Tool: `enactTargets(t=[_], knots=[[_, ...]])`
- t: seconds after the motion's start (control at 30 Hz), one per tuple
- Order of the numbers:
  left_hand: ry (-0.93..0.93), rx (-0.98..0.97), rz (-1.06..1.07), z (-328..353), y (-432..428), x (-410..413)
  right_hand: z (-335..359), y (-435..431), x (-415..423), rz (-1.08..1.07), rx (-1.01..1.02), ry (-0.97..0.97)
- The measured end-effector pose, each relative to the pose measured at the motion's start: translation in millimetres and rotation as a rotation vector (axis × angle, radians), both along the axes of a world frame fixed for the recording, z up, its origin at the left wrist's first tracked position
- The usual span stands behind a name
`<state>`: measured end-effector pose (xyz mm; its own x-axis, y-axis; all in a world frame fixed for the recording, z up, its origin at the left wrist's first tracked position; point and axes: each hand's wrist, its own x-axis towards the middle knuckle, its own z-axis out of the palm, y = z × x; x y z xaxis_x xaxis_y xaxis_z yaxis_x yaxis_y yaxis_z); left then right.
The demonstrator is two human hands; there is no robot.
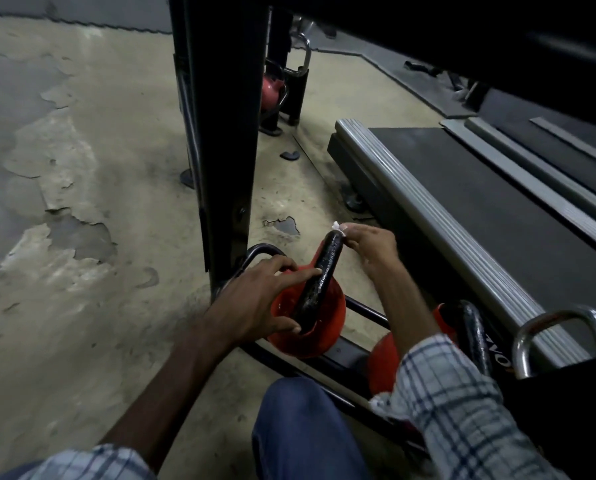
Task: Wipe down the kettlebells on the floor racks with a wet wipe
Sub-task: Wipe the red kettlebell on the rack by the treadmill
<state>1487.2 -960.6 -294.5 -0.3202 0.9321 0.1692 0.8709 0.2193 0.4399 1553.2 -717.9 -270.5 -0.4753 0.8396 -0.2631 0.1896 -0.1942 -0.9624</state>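
While held, kettlebell handle (320,275) lengthwise forward-right

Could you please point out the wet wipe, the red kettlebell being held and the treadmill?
wet wipe (337,225): head view, its white tip.
red kettlebell (316,294): head view, its black handle.
treadmill (480,188): head view, its dark belt.

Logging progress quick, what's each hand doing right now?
The left hand grips the kettlebell by its handle.
The right hand pinches the wipe at the handle's top.

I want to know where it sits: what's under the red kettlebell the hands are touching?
A black floor rack holds the red kettlebell. Its body hides where they touch.
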Motion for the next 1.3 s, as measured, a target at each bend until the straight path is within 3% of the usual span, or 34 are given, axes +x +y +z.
enactTargets(t=[0.17,0.23,0.37,0.57,0.7,0.83,1.0,1.13,1.3], knots=[[0.005,-0.008,0.006,2,1,0,29,-11,0,0.525,0.782,-0.341],[0.011,-0.016,0.007,5,2,1,45,-6,-17,0.695,0.911,-0.557],[0.013,-0.027,0.007,4,0,2,69,14,-45,0.890,0.961,-0.877],[-0.002,-0.045,0.022,3,4,-1,78,4,-52,1.177,0.998,-0.844],[0.005,-0.054,0.024,2,2,0,77,4,-67,1.107,1.025,-0.943],[0.012,-0.035,0.022,2,2,0,82,-17,-74,1.335,0.957,-1.048],[0.015,-0.037,0.024,3,2,1,80,-21,-84,1.209,1.114,-1.172],[0.027,-0.051,0.030,4,1,2,84,-23,-85,1.319,0.994,-1.169],[-0.002,-0.047,0.029,4,1,2,80,-22,-85,1.200,1.025,-1.170]])
